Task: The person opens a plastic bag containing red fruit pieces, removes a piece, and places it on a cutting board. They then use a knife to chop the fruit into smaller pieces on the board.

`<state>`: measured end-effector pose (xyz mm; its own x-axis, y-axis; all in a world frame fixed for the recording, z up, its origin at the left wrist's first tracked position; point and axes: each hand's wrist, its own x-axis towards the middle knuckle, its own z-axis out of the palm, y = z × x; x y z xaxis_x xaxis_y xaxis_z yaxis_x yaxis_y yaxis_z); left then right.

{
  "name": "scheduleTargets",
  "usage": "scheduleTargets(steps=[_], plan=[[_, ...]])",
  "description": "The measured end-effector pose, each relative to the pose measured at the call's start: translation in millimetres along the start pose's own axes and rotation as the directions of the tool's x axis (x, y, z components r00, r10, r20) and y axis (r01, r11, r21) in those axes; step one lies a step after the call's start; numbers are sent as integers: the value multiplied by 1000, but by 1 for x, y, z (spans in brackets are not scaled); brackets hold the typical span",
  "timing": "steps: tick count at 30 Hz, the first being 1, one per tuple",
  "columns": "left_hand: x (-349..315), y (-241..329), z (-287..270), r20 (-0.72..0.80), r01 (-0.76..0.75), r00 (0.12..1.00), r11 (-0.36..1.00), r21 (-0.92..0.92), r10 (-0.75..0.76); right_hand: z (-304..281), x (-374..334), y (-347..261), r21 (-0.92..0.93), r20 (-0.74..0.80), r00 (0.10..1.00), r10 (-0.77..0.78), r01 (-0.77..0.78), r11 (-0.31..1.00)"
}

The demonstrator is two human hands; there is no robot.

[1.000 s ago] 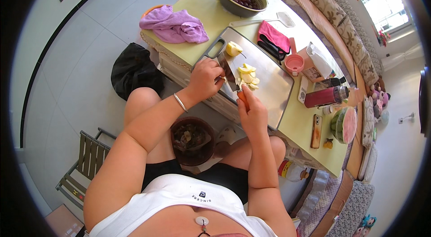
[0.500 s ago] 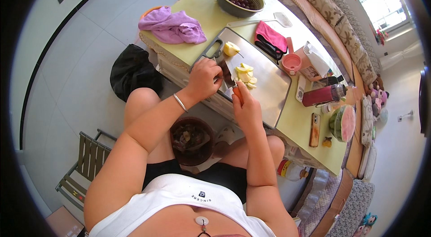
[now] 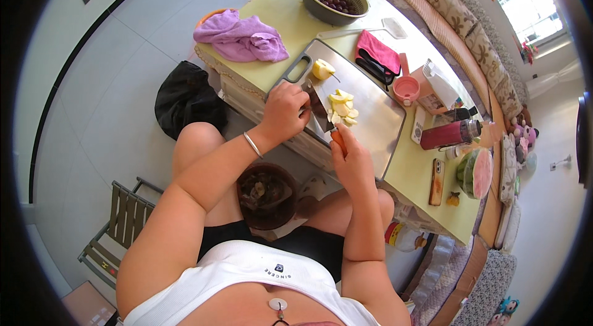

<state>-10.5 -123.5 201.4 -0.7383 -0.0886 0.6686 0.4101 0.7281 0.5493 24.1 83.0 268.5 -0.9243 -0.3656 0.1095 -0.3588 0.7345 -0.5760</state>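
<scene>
Desk [image 3: 287, 12]: in use, crowded along its far and right sides. A green colander [image 3: 318, 10] of dark round fruit [image 3: 333, 0] stands at the far end, with a bunched purple towel [image 3: 241, 37] to its left, at the desk edge. A white spatula [image 3: 392, 28] and a pink-and-black cloth [image 3: 378, 53] lie just beyond the metal cutting board [image 3: 374, 134]. To the right are a pink handled cup [image 3: 406, 89], a purple flask [image 3: 443, 135] on its side, a phone [image 3: 437, 182] and a cut watermelon [image 3: 473, 173].

On the board, the pear slices [image 3: 341, 108] lie in a heap just beside the right face of the knife [image 3: 318, 105]; the cut pear [image 3: 322, 69] sits near the far end of the blade. These are the closest obstructions to the blade. A brown bucket [image 3: 267, 222] stands on the floor between the legs.

Right hand [image 3: 354, 160]: fingers wrapped around the orange knife handle, blade angled away to the far left. Left hand [image 3: 286, 111]: at the board's near left edge, palm down, fingers bent inward close to the blade; whether they grip anything cannot be determined.
</scene>
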Motion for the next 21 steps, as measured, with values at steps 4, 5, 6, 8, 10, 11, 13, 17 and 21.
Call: scheduleTargets(steps=[4,5,6,8,10,11,13,17,21], plan=[[-1,0,2,-24,2,1000,1000,11,-1,0,2,10,175,-89,995,-35,50,983],[-2,-2,5,-37,-3,999,1000,13,4,-2,4,8,270,-119,993,-22,54,961],[-4,-5,10,-49,-9,999,1000,15,9,-11,3,7,253,-121,992,44,-13,967],[-3,-4,11,-41,-19,999,1000,24,20,-18,3,10,296,-199,976,90,-28,955],[-2,-2,8,-5,-28,1000,999,40,28,-20,5,12,334,-289,950,120,-18,942],[-2,-2,9,7,-38,999,999,39,38,-20,7,16,340,-303,944,130,-20,940],[-1,-2,11,29,-59,998,998,39,58,-19,11,25,352,-329,933,148,-24,936],[-2,12,22,105,-84,991,996,35,80,-8,16,30,487,-361,911,197,4,873],[-2,27,30,112,-48,993,997,53,42,-2,18,36,525,-401,899,177,66,849]])
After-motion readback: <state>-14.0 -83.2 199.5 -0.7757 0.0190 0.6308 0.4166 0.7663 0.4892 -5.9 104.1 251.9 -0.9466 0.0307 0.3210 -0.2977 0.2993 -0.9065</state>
